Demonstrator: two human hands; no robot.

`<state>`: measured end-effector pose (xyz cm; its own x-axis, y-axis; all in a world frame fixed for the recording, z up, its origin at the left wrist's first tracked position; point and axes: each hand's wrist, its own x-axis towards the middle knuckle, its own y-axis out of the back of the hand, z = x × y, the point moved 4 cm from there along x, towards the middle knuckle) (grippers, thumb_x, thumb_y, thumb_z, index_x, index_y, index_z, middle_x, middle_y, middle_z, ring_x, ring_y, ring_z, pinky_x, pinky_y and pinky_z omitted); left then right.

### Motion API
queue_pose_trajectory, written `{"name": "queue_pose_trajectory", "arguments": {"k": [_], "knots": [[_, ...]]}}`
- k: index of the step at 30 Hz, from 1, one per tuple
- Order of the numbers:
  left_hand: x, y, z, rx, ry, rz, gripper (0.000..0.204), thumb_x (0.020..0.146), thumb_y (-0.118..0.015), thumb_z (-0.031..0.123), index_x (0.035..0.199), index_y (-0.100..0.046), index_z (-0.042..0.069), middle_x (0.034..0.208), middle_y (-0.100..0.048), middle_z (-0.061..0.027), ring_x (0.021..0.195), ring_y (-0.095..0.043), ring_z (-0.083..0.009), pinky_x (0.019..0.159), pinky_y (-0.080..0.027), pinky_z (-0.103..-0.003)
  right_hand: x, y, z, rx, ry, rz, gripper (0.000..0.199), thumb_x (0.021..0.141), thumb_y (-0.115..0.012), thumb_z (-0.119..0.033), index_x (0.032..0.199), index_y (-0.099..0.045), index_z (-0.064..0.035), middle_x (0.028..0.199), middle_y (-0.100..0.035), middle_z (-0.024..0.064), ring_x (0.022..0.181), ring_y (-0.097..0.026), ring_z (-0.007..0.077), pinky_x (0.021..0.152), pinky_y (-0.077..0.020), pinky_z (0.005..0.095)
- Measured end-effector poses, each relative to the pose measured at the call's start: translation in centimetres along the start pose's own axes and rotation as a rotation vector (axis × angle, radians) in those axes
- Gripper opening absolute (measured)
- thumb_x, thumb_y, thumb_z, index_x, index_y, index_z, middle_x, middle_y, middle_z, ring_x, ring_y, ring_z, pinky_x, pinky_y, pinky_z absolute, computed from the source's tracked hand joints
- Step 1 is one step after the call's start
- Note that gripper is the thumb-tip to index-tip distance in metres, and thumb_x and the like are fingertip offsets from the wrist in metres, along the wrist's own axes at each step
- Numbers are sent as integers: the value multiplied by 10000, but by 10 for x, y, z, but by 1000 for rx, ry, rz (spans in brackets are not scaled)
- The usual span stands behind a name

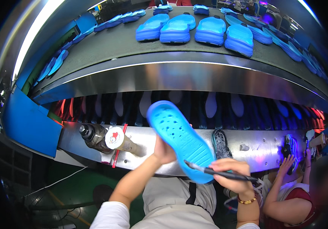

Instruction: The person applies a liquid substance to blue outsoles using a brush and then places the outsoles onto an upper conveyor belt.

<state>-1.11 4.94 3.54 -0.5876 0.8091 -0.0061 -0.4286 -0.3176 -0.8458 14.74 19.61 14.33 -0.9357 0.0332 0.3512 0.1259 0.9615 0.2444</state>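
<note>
My left hand (164, 150) grips a bright blue shoe sole (181, 139) from behind, holding it tilted with its holed underside facing me. My right hand (230, 173) pinches a thin dark brush (217, 173) whose tip rests on the sole's near end. Both hands are raised in front of a metal ledge (259, 150).
Several blue soles (209, 30) lie on the upper conveyor belt (122, 40). A dark bottle (91, 135) and a capped container (118, 139) stand on the ledge at left, a dark sole (222, 143) at right. A neighbouring person's hands (286, 164) hold another shoe at lower right.
</note>
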Motion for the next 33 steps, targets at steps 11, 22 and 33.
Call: {"name": "queue_pose_trajectory", "arguments": {"k": [11,22,33], "knots": [[7,0,-20,-165,-13,143,937,754,-158,776,1269,-401,32,1186,-507,-189,1105,-485,-338,955,-382,-487,-2,-43,1,-492,223,-136,140,651,-674,-43,785,-631,-47,837,-649,106,796,-640,241,671,-494,311],[3,-50,1,-246,-99,-52,948,743,-163,785,1278,-376,31,1194,-495,-196,1085,-502,-325,933,-408,-470,10,-30,-29,-106,157,-287,225,660,-674,2,883,-652,-22,908,-659,123,859,-634,266,785,-485,330],[12,-96,50,-142,-104,-88,936,766,-237,762,1308,-332,4,1232,-458,-228,1117,-471,-377,946,-384,-518,8,8,7,264,30,-11,227,647,-676,16,872,-651,36,915,-653,180,945,-597,315,875,-436,423]]}}
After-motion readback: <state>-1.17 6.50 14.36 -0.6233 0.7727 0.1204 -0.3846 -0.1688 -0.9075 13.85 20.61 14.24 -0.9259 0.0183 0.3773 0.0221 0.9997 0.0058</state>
